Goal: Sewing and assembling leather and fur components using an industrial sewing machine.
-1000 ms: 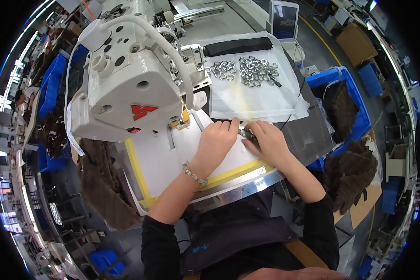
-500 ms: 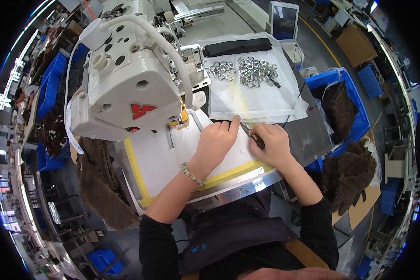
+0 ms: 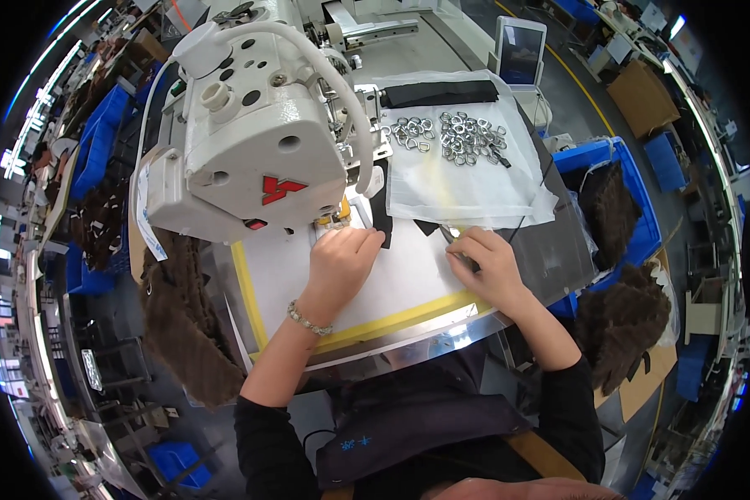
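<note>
My left hand (image 3: 342,265) is beside the sewing machine's presser area (image 3: 335,218), fingers drawn together at the lower end of a black fabric strip (image 3: 380,218). That strip runs away from me along the machine head. Farther right, my right hand (image 3: 485,260) is curled round a slim metal hand tool (image 3: 448,233), mostly hidden in the palm; its exact kind cannot be made out. Close to the tool's tip lies a small black fabric piece (image 3: 427,227). Both hands are over the white work surface (image 3: 400,279) edged with yellow tape.
The large white sewing machine head (image 3: 267,158) fills the left. Several metal rings (image 3: 467,137) and a folded black fabric bundle (image 3: 442,93) lie on a white sheet (image 3: 442,196). Brown furry material hangs at left (image 3: 175,325) and sits in a blue crate (image 3: 642,237) at right.
My left hand has moved left, away from my right hand and toward the machine, and the black strip beside it now shows. My right hand has stayed nearly in place with the tool.
</note>
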Tool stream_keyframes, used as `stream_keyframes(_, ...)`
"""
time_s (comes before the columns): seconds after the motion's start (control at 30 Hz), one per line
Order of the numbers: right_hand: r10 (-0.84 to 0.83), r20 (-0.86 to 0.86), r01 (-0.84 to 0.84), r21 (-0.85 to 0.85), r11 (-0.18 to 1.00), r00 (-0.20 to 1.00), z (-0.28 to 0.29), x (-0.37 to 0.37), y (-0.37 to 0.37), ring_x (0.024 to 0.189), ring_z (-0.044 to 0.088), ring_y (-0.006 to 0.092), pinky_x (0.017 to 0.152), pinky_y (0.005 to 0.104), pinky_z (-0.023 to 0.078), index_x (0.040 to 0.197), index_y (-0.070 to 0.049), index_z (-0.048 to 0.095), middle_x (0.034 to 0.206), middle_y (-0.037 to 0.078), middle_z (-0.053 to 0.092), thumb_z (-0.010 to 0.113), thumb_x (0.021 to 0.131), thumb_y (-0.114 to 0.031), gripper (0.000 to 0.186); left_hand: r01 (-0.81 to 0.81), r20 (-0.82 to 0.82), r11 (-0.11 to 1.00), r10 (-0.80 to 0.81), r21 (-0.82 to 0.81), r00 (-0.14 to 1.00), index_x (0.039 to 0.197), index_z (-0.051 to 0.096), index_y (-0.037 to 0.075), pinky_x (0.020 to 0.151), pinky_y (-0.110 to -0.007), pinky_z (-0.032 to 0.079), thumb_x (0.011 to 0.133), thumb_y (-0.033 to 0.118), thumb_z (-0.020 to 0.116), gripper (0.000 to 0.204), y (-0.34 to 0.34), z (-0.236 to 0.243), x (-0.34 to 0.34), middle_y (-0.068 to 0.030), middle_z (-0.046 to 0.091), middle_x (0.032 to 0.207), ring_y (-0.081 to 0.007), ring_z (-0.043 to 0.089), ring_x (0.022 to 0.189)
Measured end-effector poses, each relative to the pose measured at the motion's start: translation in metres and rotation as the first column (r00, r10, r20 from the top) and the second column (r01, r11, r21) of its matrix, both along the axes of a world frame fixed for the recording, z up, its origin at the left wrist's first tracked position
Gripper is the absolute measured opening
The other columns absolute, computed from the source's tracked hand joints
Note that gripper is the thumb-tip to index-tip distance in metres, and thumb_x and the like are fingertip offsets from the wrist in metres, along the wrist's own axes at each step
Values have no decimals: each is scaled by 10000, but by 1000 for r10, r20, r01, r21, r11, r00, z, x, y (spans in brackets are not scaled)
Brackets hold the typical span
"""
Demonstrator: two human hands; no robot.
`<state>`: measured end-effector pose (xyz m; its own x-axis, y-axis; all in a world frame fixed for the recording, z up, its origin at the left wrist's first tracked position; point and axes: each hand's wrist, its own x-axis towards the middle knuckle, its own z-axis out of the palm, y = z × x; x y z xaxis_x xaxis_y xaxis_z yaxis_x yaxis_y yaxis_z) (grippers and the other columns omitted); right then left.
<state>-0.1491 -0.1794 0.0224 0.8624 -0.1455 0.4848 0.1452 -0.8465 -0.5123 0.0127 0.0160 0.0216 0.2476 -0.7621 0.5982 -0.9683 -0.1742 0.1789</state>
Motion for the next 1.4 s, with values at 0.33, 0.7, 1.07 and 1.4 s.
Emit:
stream_keyframes(0.33, 405, -426, -167, 494, 853, 809, 24, 33, 40, 704, 627, 218, 670, 312, 524, 1283, -94, 497, 1237, 102, 534, 636, 800, 21, 516, 66, 66, 988, -75, 140, 995, 882, 664, 52, 570, -291, 462, 697, 42, 664, 185, 32, -2, -4, -27, 657, 877, -161, 613, 737)
stream_keyframes(0.7, 550, -206, -446, 394, 804, 810, -6, 75, 45, 1040, 611, 299, 808, 343, 514, 1180, -43, 584, 1299, 129, 548, 589, 822, 67, 375, -9, -25, 1000, 9, 10, 1000, 786, 591, 74, 558, -290, 447, 676, 56, 647, 125, 41, -6, -9, -19, 484, 705, -167, 527, 690)
stream_keyframes(1.07, 533, -231, -425, 387, 818, 814, 3, 69, 43, 948, 633, 237, 741, 302, 516, 1148, -67, 614, 1240, 92, 577, 663, 784, 52, 386, 36, -54, 999, -36, -6, 998, 899, 655, 57, 588, -277, 468, 681, 56, 668, 218, 49, -3, -12, 5, 580, 820, -148, 567, 745)
stream_keyframes(1.4, 496, -152, -434, 315, 844, 855, -3, 71, 40, 952, 615, 260, 783, 317, 515, 1092, -55, 607, 1182, 98, 581, 629, 780, 83, 341, 130, -42, 989, -127, 72, 991, 888, 656, 49, 568, -285, 458, 683, 55, 674, 205, 47, -11, -12, -11, 568, 802, -159, 563, 723)
